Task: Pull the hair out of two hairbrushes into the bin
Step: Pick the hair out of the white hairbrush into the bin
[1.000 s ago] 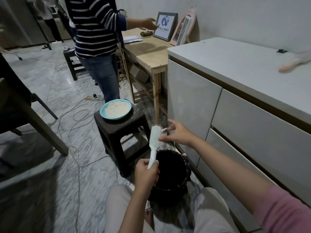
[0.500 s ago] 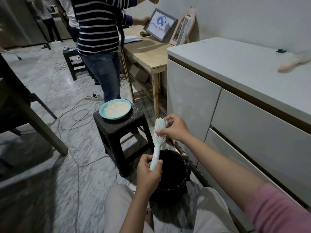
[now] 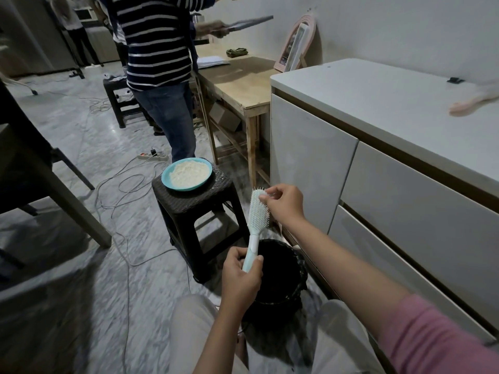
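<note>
You held the pale mint plastic hairbrush (image 3: 258, 215) upright over the floor, bristles turned toward your right, its head above the far rim of the round black bin (image 3: 280, 273) that stood on the marble floor (image 3: 81, 238) between your knees. Your left hand (image 3: 240, 279) was curled round the lower end of the handle. Your right hand (image 3: 285, 203) had its thumb and fingertips pinched together at the top of the bristles; whether any hair was caught between them was too fine to tell. The bin stood close against the foot of the white cabinet with drawer fronts (image 3: 378, 184) on your right.

Just beyond the brush stood a dark woven plastic stool (image 3: 194, 209), and on its top, toward the far left corner, sat a turquoise plate heaped with something white and grainy (image 3: 186, 174). Grey cables (image 3: 121, 184) trailed over the floor to the left of the stool. A pink object (image 3: 475, 101) lay blurred at the right edge of the cabinet top. Farther off, a person in a navy and white striped top and jeans (image 3: 159, 63) stood by a light wooden table (image 3: 237, 79), holding a flat dark frame (image 3: 243, 22) over it. A pink arched frame (image 3: 295, 44) leaned on the wall at the table's far right corner.
</note>
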